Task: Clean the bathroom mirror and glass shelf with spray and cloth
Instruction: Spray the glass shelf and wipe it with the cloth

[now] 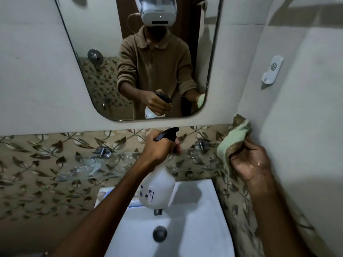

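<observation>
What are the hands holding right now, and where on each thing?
The left hand grips the spray bottle at its neck by the black trigger head. The right hand holds the bunched green cloth.

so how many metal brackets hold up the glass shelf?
2 visible. One bracket sits at the glass shelf's left part; the other bracket is right of the left hand, near the cloth. The arm could hide another.

The spray bottle [157,190] is white with a black trigger head and small dark blue flower marks; the cloth [234,140] is pale green with a brownish edge; the tile band [46,158] is beige with brown leaves; the sink [194,219] is white
</observation>
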